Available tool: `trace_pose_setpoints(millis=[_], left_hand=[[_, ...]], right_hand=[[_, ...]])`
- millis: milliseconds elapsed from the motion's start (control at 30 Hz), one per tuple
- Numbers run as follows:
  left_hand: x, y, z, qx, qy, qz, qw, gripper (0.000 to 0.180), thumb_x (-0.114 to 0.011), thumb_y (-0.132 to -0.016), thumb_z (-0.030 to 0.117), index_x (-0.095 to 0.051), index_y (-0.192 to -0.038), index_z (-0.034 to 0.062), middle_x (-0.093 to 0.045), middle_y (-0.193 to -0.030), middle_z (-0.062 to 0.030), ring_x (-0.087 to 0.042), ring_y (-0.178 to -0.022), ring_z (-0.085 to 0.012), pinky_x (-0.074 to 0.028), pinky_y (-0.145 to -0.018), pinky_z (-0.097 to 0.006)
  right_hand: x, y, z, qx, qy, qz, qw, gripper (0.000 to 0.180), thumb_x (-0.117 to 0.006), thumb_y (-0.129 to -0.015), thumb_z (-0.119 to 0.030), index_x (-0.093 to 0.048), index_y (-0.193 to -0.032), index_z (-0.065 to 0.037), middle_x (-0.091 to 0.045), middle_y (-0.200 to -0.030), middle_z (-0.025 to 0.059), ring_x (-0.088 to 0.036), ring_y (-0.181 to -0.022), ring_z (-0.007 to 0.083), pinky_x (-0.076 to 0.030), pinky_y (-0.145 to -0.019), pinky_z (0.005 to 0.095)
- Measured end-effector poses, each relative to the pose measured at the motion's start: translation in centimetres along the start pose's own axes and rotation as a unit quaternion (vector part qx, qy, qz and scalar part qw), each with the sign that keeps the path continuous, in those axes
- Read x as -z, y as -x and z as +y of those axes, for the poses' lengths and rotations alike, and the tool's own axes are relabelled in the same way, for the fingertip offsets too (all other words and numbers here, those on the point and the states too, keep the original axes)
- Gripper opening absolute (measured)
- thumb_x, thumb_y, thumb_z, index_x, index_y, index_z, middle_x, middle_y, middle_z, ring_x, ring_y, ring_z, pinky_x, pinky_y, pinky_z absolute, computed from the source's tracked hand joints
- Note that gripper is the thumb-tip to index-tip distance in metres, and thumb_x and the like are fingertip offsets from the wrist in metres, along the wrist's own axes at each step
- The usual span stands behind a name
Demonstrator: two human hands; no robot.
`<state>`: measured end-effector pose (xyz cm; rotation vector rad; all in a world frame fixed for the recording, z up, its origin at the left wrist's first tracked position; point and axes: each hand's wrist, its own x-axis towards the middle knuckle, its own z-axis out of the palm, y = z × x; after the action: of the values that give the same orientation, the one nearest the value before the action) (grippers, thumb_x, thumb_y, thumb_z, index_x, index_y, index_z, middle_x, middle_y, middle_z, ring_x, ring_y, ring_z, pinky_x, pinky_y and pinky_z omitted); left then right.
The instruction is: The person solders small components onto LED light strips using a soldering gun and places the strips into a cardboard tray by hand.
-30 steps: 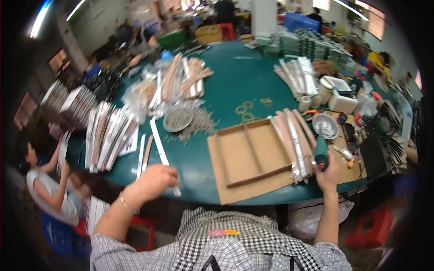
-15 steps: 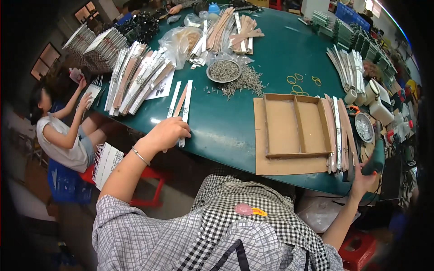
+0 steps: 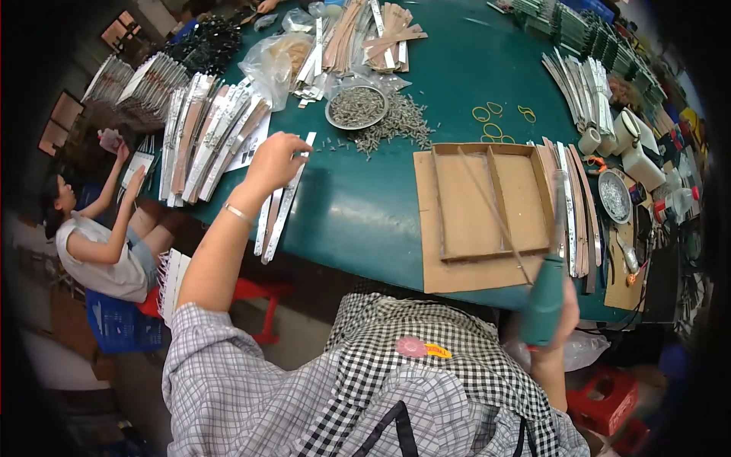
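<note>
My left hand [image 3: 276,160] reaches out over the dark green table [image 3: 365,206] and rests its fingers on the long metal strips [image 3: 283,204] lying near the front edge. My right hand [image 3: 560,316] is down at the table's right front edge, wrapped around the green handle of a power screwdriver [image 3: 544,293] whose tip points up over the cardboard. A shallow cardboard tray [image 3: 487,202] with a middle divider lies between my hands. Just beyond my left hand are a round metal dish of screws [image 3: 356,107] and a scatter of loose screws [image 3: 400,122].
Fanned stacks of metal and wood strips [image 3: 205,133] line the left side, more strips [image 3: 575,206] lie right of the tray. Yellow rubber bands [image 3: 491,120], white cups [image 3: 590,141] and a small metal bowl [image 3: 613,196] sit at right. A seated person [image 3: 99,228] works at left.
My left hand has moved forward along the strips toward the screw dish. My right hand has lifted the screwdriver higher at the table edge. The view has tilted further down.
</note>
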<state>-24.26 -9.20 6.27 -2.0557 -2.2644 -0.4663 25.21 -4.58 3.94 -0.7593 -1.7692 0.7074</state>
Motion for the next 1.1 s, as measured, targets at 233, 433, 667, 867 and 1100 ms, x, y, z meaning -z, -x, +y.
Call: trace_pose_setpoints(millis=[233,433,667,867,1100], left_hand=[[-4.8,-3.1,-3.2,0.122,0.093,-0.049,0.987,0.025,-0.081,-0.065,0.012,-0.073,-0.088,0.0028,-0.068,-0.071,-0.0096,-0.063,-0.065,-0.0172,-0.049,-0.062,-0.030],[-4.4,-3.8,-3.1,0.116,0.061,-0.080,0.988,0.014,-0.078,-0.068,0.008,-0.069,-0.076,0.0004,-0.065,-0.064,-0.0113,-0.063,-0.059,-0.0194,-0.048,-0.058,-0.031],[-1.9,-3.2,3.5,0.155,0.121,0.019,0.980,0.011,-0.069,-0.075,0.004,-0.071,-0.085,-0.0006,-0.069,-0.072,-0.0102,-0.067,-0.066,-0.0178,-0.053,-0.064,-0.029],[-4.3,-2.0,19.1,0.156,0.659,-0.109,0.727,0.014,-0.067,-0.082,-0.003,-0.068,-0.095,-0.0027,-0.070,-0.089,-0.0090,-0.067,-0.079,-0.0132,-0.054,-0.074,-0.025],[-6.5,-2.5,24.1,0.196,0.795,-0.196,0.540,0.011,-0.068,-0.084,-0.003,-0.064,-0.094,-0.0049,-0.069,-0.089,-0.0124,-0.069,-0.078,-0.0171,-0.057,-0.074,-0.026]], right_hand=[[-2.9,-0.9,-0.4,0.065,0.084,-0.146,0.983,0.047,-0.078,-0.076,-0.017,-0.054,-0.110,0.005,-0.062,-0.085,0.0097,-0.060,-0.071,0.0209,-0.048,-0.066,0.0305],[-0.2,-3.7,-0.4,-0.044,0.095,-0.081,0.991,0.070,-0.071,-0.082,-0.045,-0.049,-0.120,0.009,-0.067,-0.093,0.0134,-0.066,-0.081,0.0200,-0.052,-0.072,0.0301],[1.7,-6.9,-0.7,-0.130,0.013,-0.092,0.987,0.052,-0.078,-0.073,0.003,-0.053,-0.118,0.005,-0.065,-0.102,0.0103,-0.065,-0.084,0.0131,-0.052,-0.075,0.0260],[-2.6,-5.1,1.1,-0.245,-0.200,-0.005,0.949,0.058,-0.074,-0.073,0.008,-0.051,-0.125,0.002,-0.062,-0.107,0.0089,-0.061,-0.091,0.0145,-0.051,-0.076,0.0274],[-4.6,-6.1,1.3,-0.280,-0.305,-0.061,0.908,0.030,-0.071,-0.080,0.003,-0.060,-0.108,0.002,-0.068,-0.098,0.0066,-0.065,-0.089,0.0120,-0.054,-0.080,0.0267]])
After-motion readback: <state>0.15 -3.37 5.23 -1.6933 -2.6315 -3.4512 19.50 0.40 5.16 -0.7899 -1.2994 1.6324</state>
